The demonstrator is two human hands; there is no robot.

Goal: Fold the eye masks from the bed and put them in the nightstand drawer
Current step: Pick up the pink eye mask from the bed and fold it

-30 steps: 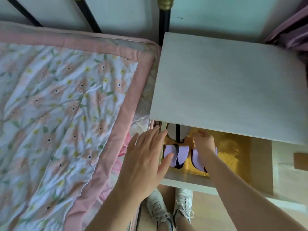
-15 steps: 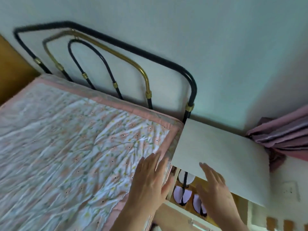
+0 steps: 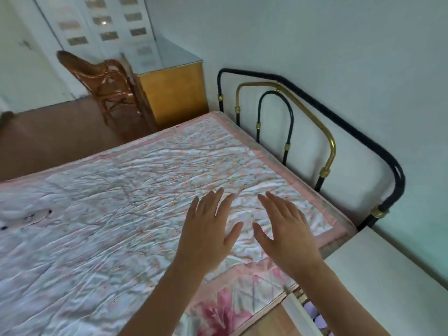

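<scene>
Folded lilac eye masks (image 3: 315,316) lie in the open nightstand drawer (image 3: 294,309) at lower right, only partly in view; no further mask is clearly visible on the bed (image 3: 121,214). The left hand (image 3: 206,229) and right hand (image 3: 286,231) hover over the quilt, fingers spread, holding nothing. The task appears nearly complete, with closing the drawer probably left.

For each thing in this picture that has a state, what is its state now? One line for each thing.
left hand: open, fingers spread, holds nothing, over the quilt.
right hand: open, fingers spread, holds nothing.
nightstand drawer: open, pulled out under the nightstand top.
eye masks: purple, lying in the drawer; only a part shows.
quilt: spread flat on the bed, wrinkled.
small items: on the quilt at far left, too blurred to name.
</scene>
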